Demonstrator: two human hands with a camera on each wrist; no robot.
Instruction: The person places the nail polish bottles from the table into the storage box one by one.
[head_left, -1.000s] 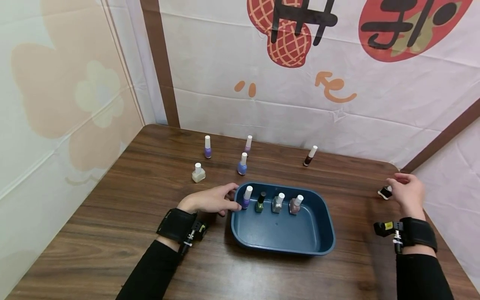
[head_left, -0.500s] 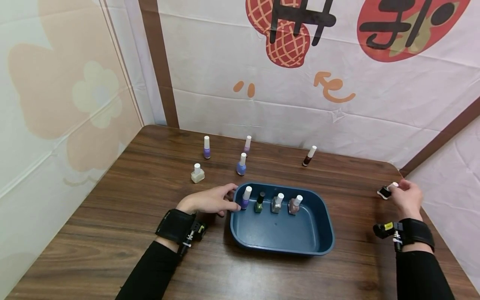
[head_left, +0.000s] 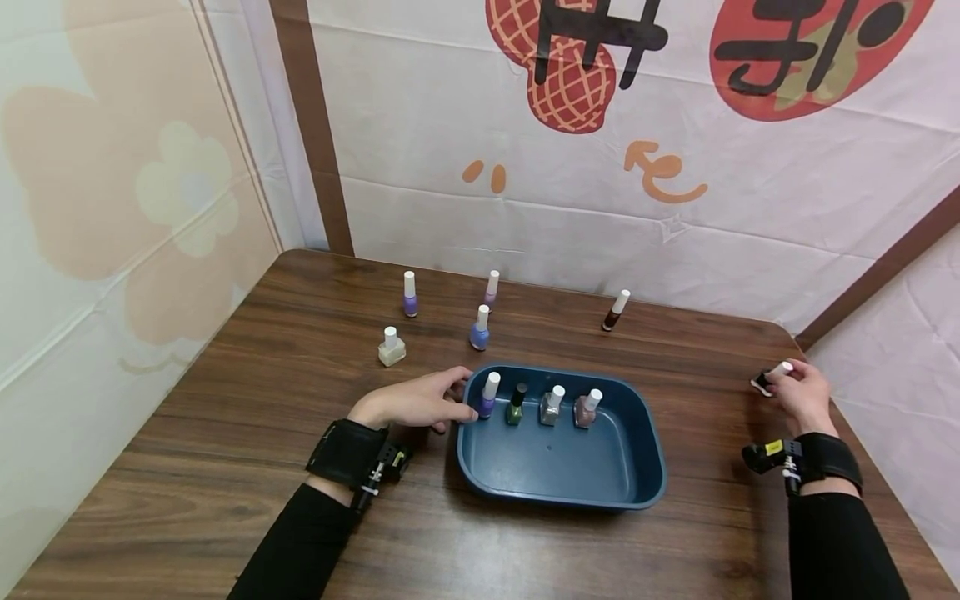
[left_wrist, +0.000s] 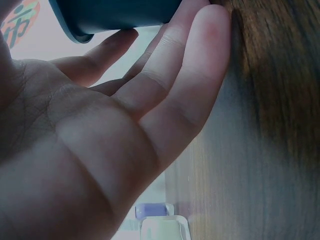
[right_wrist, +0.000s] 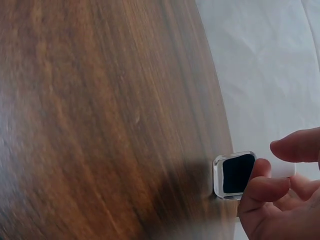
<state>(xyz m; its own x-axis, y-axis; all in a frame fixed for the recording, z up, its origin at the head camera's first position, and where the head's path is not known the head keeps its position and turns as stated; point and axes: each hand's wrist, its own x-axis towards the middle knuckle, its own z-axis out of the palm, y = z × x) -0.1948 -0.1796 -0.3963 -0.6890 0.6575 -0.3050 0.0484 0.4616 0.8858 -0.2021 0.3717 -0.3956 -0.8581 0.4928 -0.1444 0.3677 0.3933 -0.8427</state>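
My left hand (head_left: 416, 400) rests at the left end of a blue plastic tray (head_left: 555, 492), thumb tip at the rim. In the left wrist view its fingers (left_wrist: 205, 65) extend along the tray's outer wall (left_wrist: 115, 15). Far to the right, my right hand (head_left: 804, 396) pinches the white cap of a dark nail polish bottle (head_left: 762, 383). The right wrist view shows the bottle's square glass body (right_wrist: 237, 174) beside the curled fingers. Along the tray's back side stand a purple bottle (head_left: 487, 404), a green one with a black cap (head_left: 514, 412), a silvery one (head_left: 550, 411) and a pinkish one (head_left: 585, 412).
Behind the tray stand a clear whitish bottle (head_left: 392, 352), a purple bottle (head_left: 410, 305), a blue bottle (head_left: 480, 335), a lilac bottle (head_left: 491, 296) and a dark red one (head_left: 612, 317). The wooden table (head_left: 225, 450) meets printed cloth walls (head_left: 405, 125).
My right hand has come down and inward to the dark bottle's cap, its fingers drawing together there. The left hand and the tray keep their places; the head view has shifted slightly.
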